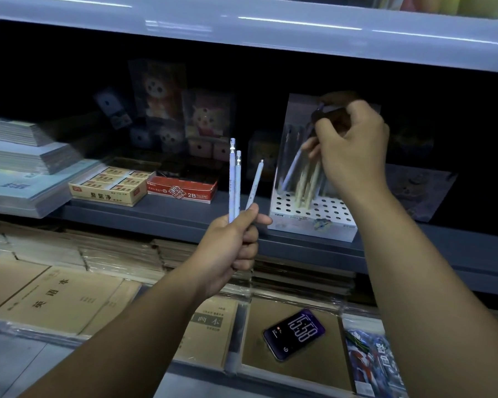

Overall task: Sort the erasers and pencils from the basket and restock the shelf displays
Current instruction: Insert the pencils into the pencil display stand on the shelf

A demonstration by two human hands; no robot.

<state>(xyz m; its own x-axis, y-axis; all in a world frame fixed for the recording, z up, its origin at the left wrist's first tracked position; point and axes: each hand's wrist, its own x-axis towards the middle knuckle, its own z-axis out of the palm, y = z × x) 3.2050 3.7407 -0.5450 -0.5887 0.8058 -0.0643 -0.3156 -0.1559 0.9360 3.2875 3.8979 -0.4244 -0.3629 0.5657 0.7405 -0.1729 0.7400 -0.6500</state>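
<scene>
My left hand [233, 245] grips three pale blue pencils [235, 182] upright in front of the grey shelf [161, 215], their eraser ends up. My right hand [351, 145] reaches over the white perforated pencil stand [314, 218] on the shelf and pinches a bluish pencil [295, 165] that slants down among the pencils standing in the holes. Several cream pencils [308, 182] stand in that display. To the left sit a yellow box of erasers [111, 186] and a red 2B eraser box [181, 191]. The basket is out of view.
Stacked notebooks [18, 168] lie at the shelf's left end. Cartoon-printed packs [184, 116] stand at the dark back. Below, brown exercise books [55, 297] fill a lower tier, with a phone [294, 334] lying on them. The white shelf above [270, 27] overhangs.
</scene>
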